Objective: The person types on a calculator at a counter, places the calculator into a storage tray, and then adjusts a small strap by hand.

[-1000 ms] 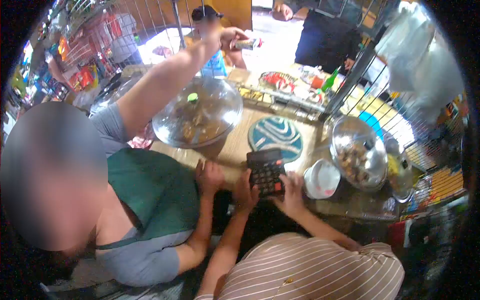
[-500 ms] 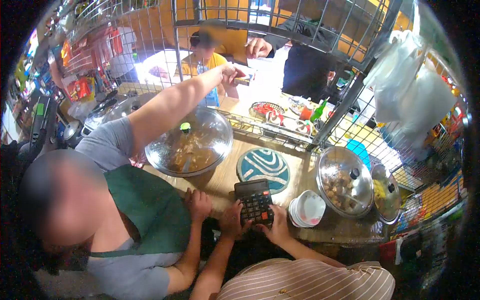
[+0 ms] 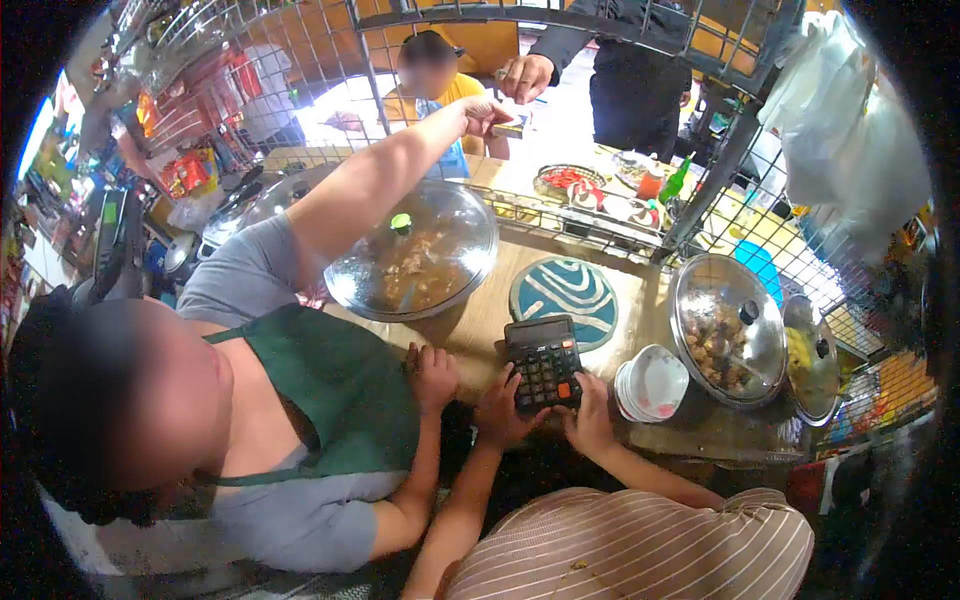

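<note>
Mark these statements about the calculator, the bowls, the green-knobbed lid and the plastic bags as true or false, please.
The left hand and right hand both touch the black calculator. True.
The stacked white bowls stand on the round mat. False: they stand beside it on the counter.
The lid with the green knob is see-through. True.
The white plastic bags lie on the counter. False: they hang at the upper right.

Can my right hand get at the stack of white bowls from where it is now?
Probably yes: the right hand is at the near right edge of the calculator, close beside the white bowls, with nothing visible between. It would likely need to leave the calculator.
</note>
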Tool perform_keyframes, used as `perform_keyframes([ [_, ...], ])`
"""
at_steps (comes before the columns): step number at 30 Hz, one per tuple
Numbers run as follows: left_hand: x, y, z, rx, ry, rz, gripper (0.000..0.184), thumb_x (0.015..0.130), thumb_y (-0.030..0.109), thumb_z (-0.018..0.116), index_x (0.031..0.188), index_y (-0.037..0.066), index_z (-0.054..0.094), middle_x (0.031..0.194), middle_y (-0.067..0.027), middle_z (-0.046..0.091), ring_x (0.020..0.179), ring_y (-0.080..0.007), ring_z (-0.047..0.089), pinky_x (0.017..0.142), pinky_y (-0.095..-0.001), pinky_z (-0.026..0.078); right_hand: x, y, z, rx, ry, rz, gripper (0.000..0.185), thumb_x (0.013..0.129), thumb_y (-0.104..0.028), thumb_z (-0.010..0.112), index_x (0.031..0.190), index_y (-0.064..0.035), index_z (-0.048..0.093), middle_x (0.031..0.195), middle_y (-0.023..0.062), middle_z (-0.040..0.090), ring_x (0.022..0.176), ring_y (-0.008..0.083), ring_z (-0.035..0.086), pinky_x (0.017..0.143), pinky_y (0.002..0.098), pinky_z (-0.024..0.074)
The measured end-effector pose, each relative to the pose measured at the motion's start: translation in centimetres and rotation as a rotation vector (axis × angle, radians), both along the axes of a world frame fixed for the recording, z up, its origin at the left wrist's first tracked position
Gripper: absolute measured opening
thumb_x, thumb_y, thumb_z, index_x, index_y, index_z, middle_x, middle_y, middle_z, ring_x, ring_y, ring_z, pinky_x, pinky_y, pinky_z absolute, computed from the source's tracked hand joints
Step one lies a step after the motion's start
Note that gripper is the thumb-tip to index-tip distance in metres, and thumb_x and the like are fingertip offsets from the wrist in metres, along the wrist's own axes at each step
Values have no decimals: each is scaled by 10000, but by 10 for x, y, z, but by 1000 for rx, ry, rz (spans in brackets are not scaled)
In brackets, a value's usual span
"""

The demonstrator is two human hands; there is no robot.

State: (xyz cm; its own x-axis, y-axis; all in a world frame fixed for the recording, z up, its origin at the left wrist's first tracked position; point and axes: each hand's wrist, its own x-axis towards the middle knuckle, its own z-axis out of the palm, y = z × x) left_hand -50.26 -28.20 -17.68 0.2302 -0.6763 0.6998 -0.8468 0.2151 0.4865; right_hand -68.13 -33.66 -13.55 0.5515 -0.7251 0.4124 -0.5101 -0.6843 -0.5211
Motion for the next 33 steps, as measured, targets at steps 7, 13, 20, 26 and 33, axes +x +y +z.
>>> perform_keyframes([
  [7,1,0,2,116,-27,14,732,738,473,701,1258,43,416,1291,-187,490,1026,-349,572,879,-458,439,2,-2,-1,71,-96,4,642,779,-43,593,1349,-1,300,1320,277,361,1211,462,355,1043,520,257],
  [13,2,3,0,124,-67,13,778,719,478,722,1278,49,392,1305,-193,477,1110,-363,539,899,-441,444,0,1,0,-4,-98,-33,654,751,4,607,1337,-2,318,1307,267,368,1189,464,374,1025,509,297],
  [20,36,-7,43,354,-165,-110,1086,626,673,685,1385,19,264,1408,-230,335,1286,-414,343,1042,-517,295,3,2,5,-60,-135,-60,566,795,-61,619,1291,11,355,1256,251,399,1163,438,390,1002,496,315],
  [26,39,-12,41,485,-250,-96,1245,575,782,608,1427,-23,185,1407,-255,323,1304,-413,320,1085,-518,227,4,0,0,-88,-139,-63,537,810,-82,606,1286,5,373,1259,265,389,1167,456,371,1008,523,294],
  [33,39,-13,33,487,-292,-71,1245,587,769,611,1403,-79,205,1349,-270,403,1271,-392,383,1079,-506,251,6,2,0,-123,-111,-69,577,772,-45,611,1300,-49,379,1282,277,346,1171,460,350,1009,542,296],
])
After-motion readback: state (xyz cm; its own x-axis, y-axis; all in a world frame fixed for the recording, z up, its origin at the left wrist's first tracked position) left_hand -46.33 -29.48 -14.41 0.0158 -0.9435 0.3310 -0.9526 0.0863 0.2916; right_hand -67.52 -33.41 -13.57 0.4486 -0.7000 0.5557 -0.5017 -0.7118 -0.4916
